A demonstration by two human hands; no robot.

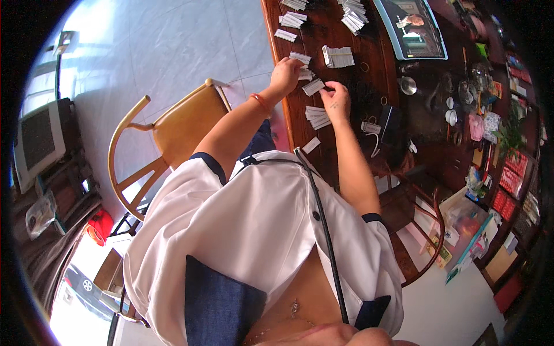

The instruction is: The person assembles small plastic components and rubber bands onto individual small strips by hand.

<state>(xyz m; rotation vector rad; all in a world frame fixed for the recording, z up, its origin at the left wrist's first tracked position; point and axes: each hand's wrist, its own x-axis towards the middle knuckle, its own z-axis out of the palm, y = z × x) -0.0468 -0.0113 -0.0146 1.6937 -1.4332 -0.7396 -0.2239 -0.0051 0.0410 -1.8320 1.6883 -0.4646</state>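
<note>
The person is leaning over a dark wooden table (pixel 346 40) and working through small white paper slips. Both hands are meeting on 1 small bundle of slips (pixel 313 87) near the table's left edge. The left hand (pixel 285 75) is curling its fingers down onto the bundle's upper end, and the right hand (pixel 336 101) is pinching the other end between thumb and fingertips, so both are closing narrowly on the same bundle. Whether a rubber band is already going round it is too small to tell.

By my reading, the step in hand is gathering or squaring up this bundle. The next move is likely calling for a steady 2-handed grip, so the slips are not fanning out, and then a short carry to a bare patch of wood.

Just below the right hand, another stack (pixel 317 117) is lying fanned on the table, and a single slip (pixel 311 145) is sitting nearer the body, close to the table's edge. More stacks (pixel 338 56) are lying farther up, with several others (pixel 291 21) toward the far end. Rubber bands (pixel 365 67) are lying loose on the wood to the right.

The working spot is sitting close to the left edge, so slips could be slipping off toward the pale tiled floor (pixel 173 52) and the wooden chair (pixel 173 130). To the right, a black box (pixel 390 124) and crowded small items are narrowing the room; the barest wood is lying between the stacks.
</note>
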